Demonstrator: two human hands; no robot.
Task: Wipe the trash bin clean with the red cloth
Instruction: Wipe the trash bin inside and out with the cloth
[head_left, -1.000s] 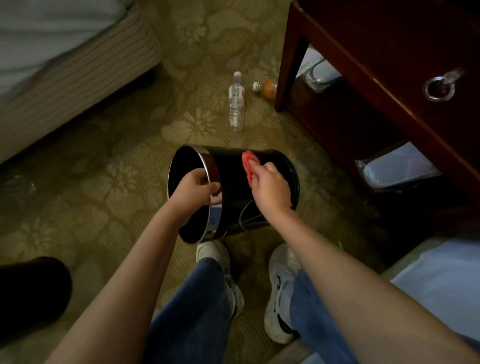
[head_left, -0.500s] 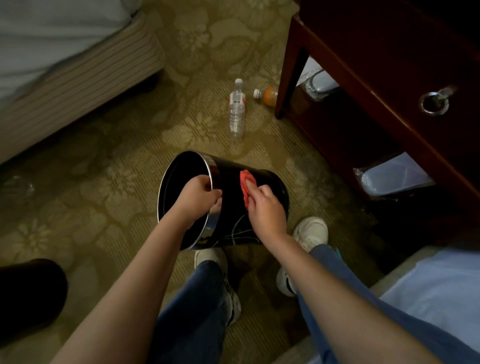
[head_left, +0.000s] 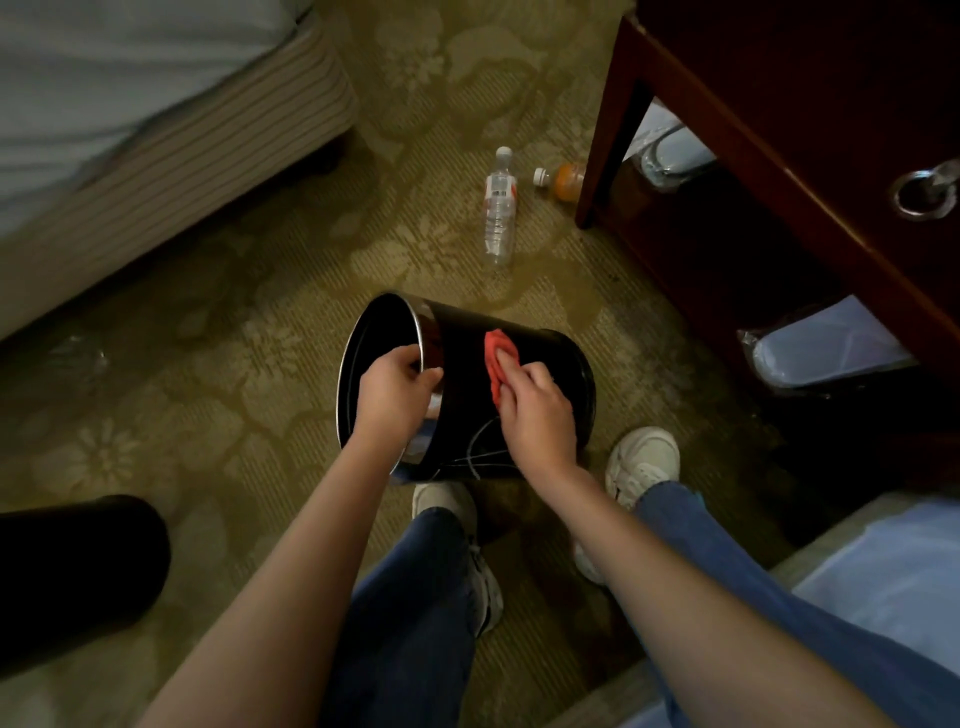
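A black round trash bin (head_left: 556, 358) with a shiny metal rim is held tipped on its side above the carpet, mouth facing left. My left hand (head_left: 395, 395) grips the rim at the mouth, fingers curled over the edge. My right hand (head_left: 535, 410) presses a red cloth (head_left: 496, 358) flat against the bin's outer wall. Most of the cloth is hidden under my palm and fingers. The bin's underside is out of sight.
A clear water bottle (head_left: 500, 208) and an orange drink bottle (head_left: 563, 182) lie on the carpet beyond the bin. A dark wooden cabinet (head_left: 779, 171) stands at right, a bed (head_left: 130, 130) at upper left, a black object (head_left: 72, 571) at lower left. My shoes are below the bin.
The bin and both hands have shifted down and left in view. My right hand has slid the cloth along the bin wall. My right foot has stepped out to the right.
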